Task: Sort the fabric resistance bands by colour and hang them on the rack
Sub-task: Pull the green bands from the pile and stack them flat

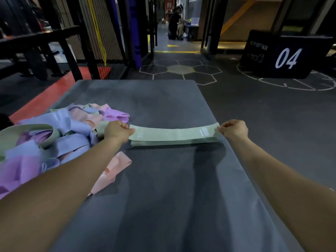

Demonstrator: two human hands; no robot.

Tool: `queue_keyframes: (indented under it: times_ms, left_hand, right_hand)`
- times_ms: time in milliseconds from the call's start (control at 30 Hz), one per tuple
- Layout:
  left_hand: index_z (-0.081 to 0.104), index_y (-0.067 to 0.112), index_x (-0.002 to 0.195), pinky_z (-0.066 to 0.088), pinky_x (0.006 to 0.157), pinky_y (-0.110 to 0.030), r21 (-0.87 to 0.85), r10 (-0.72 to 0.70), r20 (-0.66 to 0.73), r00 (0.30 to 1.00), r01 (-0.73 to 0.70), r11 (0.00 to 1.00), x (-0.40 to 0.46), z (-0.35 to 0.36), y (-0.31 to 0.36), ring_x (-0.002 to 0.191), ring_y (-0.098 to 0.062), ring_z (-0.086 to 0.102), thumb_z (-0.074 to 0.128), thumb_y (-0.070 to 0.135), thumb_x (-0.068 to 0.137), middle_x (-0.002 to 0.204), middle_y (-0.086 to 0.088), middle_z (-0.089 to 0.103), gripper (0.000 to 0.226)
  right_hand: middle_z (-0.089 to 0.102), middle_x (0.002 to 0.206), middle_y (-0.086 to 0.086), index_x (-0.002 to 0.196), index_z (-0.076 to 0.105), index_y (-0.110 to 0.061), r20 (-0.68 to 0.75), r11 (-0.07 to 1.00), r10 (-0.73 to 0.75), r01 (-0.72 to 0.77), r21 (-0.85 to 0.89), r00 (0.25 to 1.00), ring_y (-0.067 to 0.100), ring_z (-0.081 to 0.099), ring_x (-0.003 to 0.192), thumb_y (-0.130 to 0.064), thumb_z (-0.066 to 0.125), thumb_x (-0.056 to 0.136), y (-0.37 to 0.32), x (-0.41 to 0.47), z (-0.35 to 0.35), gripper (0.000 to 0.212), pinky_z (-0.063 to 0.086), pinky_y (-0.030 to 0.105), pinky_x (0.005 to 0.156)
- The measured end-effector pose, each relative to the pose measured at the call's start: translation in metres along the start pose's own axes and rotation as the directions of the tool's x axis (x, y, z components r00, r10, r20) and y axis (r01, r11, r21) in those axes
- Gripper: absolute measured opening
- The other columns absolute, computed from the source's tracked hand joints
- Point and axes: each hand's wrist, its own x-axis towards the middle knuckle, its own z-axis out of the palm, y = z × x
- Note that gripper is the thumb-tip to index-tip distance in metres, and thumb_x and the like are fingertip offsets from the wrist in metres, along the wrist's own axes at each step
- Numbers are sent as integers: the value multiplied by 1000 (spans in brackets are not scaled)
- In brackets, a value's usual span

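Beside the mixed pile, left hand and right hand pinch the green band taut.

Hands: two, left hand and right hand. One green band stretched between their fingertips, atop a green stack just beneath; layers there too thin to count, perhaps several. One pink band lies alone nearer than the left fingers. One mixed heap left of them, uncounted.
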Motion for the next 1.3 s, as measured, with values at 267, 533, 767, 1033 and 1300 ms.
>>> queue_keyframes:
  times_ms: [267,533,767,1033,1300]
  left_hand:
    - [51,15,61,52,89,-45,48,-34,0,999,34,998,25,22,-25,80,-27,62,76,11,76,101,-18,68,29]
    - [51,16,63,51,74,-34,125,-41,20,999,38,991,28,27,-29,64,-24,54,77,16,75,65,-2,56,29]
    - [58,10,79,45,80,-31,228,2,-7,1000,0,974,29,30,-34,96,-29,62,75,18,77,95,-11,64,19]
    - [63,6,92,46,91,-35,273,51,41,998,-61,960,25,20,-30,103,-33,61,71,21,82,101,-13,66,20]
    - [61,8,92,41,79,-26,229,291,41,956,-293,928,-11,-38,-17,85,-25,57,64,4,81,89,-5,61,12]
  right_hand:
    - [64,90,11,83,67,-10,-11,999,27,-28,-38,1000,27,60,85,-16,71,81,18,20,26,8,52,36,84]
    - [65,99,15,89,67,-7,-18,996,26,-27,-87,1000,32,61,92,-15,67,84,22,24,32,9,52,39,84]
    - [64,97,17,80,61,-10,-6,989,-4,3,-150,1000,31,57,82,-12,58,85,22,20,35,5,45,31,71]
    - [62,107,16,95,63,-8,-2,962,-70,67,-266,998,35,58,98,-11,59,85,8,10,34,11,46,34,77]
    - [64,114,15,106,65,-4,208,905,-323,365,-217,923,32,59,107,-7,60,85,-67,-58,76,22,44,31,86]
